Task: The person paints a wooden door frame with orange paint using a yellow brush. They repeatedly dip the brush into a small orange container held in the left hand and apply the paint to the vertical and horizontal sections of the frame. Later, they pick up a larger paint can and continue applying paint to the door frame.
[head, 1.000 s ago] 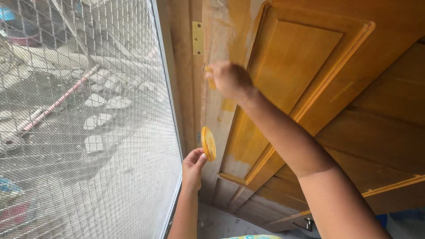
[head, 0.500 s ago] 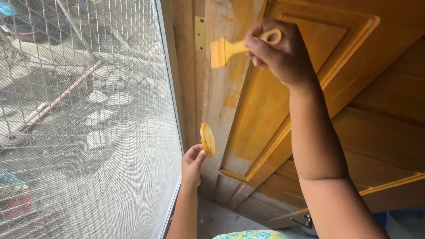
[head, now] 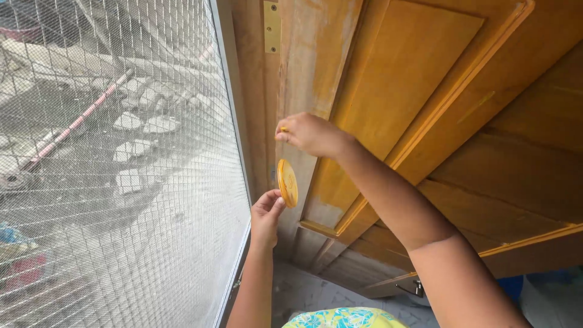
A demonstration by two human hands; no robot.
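Left hand (head: 266,212): raised with fingers up, pinching the lower edge of a round lid.
Round lid (head: 287,182): small flat disc, smeared yellow-orange, held on edge just above the left hand and just below the right hand.
Right hand (head: 310,135): closed into a loose fist against the door's edge; a small yellow tip (head: 283,129) shows at its left side, and what it grips is mostly hidden.
Wooden door (head: 395,91): panelled, behind and to the right of both hands; the recessed panel and mouldings are glossy yellow-orange, while the upright strip by the right hand is dull, grey-brown and patchy.
Brass hinge (head: 272,25): flat metal plate with screws, well above the right hand, on the frame.
Wire mesh screen (head: 115,164): fine grey grid in a pale metal frame, left of the left hand; blurred ground and rubble show through it.
Floor (head: 310,291): grey speckled tile below the hands.
Garment (head: 340,318): yellow and turquoise print at the bottom edge.
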